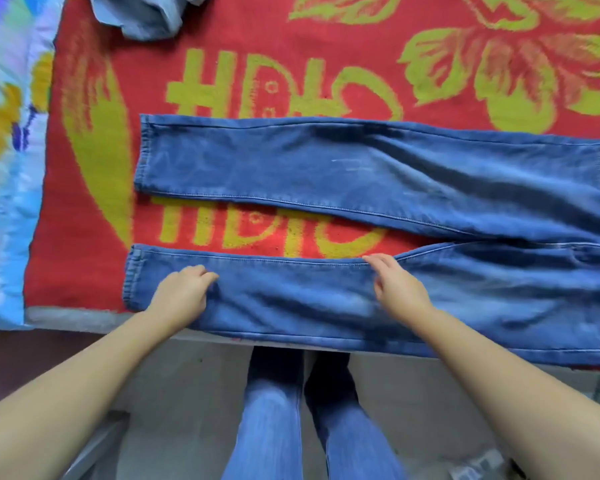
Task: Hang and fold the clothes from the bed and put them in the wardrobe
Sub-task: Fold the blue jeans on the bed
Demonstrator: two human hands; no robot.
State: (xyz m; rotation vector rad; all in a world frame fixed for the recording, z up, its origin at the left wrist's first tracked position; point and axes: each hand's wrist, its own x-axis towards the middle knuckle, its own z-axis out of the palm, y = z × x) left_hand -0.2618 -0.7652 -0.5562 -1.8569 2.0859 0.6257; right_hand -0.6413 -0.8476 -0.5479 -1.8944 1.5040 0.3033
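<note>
**Jeans spread flat along the near edge**

Head view: the jeans lie flat on the red blanket, long axis running left to right, hems pointing left, waist off the right side. The near leg overhangs the blanket's near edge. The left hand rests on that leg near the hem, fingers curled into the denim. The right hand lies flat mid-leg, fingers straight and slightly apart. A pale blue garment sits bunched at the far edge.

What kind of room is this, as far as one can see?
Probably a bedroom: jeans lie spread on a red patterned blanket over a bed, a floral sheet beside it.
</note>
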